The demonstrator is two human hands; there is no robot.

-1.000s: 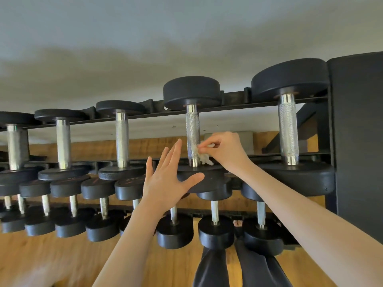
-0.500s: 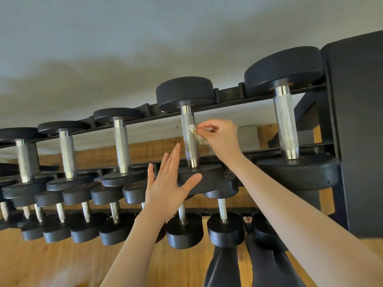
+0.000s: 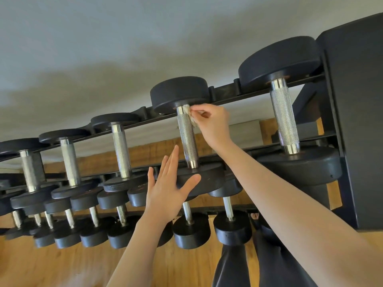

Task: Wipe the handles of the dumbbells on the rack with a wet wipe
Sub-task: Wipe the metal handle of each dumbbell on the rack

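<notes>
My right hand [image 3: 211, 123] pinches a small white wet wipe [image 3: 189, 113] against the far end of a knurled steel handle [image 3: 187, 137], just under the dumbbell's black far head [image 3: 179, 94]. My left hand [image 3: 169, 187] is spread flat with straight fingers on the near black head [image 3: 207, 181] of the same dumbbell. The dumbbell lies on the top tier of a black rack [image 3: 228, 94]. More dumbbells with chrome handles line that tier: one to the right [image 3: 284, 117] and several to the left [image 3: 121, 150].
A lower tier holds several smaller dumbbells [image 3: 190, 228] below my arms. A tall black panel [image 3: 356, 112] closes the rack's right side. Wooden floor [image 3: 62, 266] lies underneath, and my dark-clad legs [image 3: 234, 266] stand near the rack. A grey wall [image 3: 103, 48] is behind.
My right hand has slid the wipe along the handle from its near end to its far end. My left hand has stayed on the near head. The view has tilted.
</notes>
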